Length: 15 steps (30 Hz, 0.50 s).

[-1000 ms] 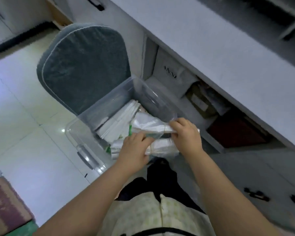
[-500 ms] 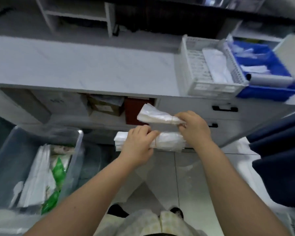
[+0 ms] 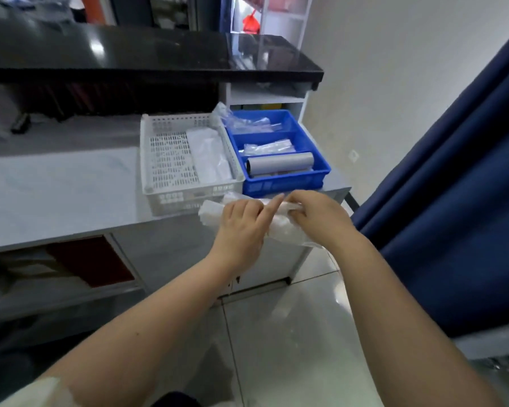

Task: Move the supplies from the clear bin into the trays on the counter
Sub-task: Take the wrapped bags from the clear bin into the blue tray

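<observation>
Left hand [image 3: 241, 221] and right hand [image 3: 318, 215] both grip plastic packets [image 3: 282, 230] (white, crinkled) at the table [image 3: 71, 201] edge, before the white tray [image 3: 171, 198]

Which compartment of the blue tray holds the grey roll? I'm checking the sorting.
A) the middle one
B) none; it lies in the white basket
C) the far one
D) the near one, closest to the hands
D: the grey roll lies in the blue tray's compartment nearest the counter edge, while the two farther compartments hold clear packets.

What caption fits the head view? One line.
Both hands carry white plastic packets toward white basket and blue tray.
</observation>
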Available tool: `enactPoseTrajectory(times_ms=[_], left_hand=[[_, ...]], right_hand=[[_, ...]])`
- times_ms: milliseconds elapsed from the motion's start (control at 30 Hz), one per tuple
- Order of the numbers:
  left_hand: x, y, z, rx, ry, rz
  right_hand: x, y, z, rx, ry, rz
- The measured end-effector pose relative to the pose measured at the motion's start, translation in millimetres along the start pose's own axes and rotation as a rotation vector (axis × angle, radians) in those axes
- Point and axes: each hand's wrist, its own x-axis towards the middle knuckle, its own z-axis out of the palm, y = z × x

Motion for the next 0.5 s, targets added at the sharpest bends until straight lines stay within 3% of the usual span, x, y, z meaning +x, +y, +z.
enactPoseTrajectory(times_ms=[200,500], left_hand=[[89,-6,29,0.136,0.032,-0.021],[206,-91,85,0.131,0.066,-0.029]], right_hand=[[56,37,-20,0.067,0.039,-0.018],[196,63,-26,0.082,0.069,-0.096]])
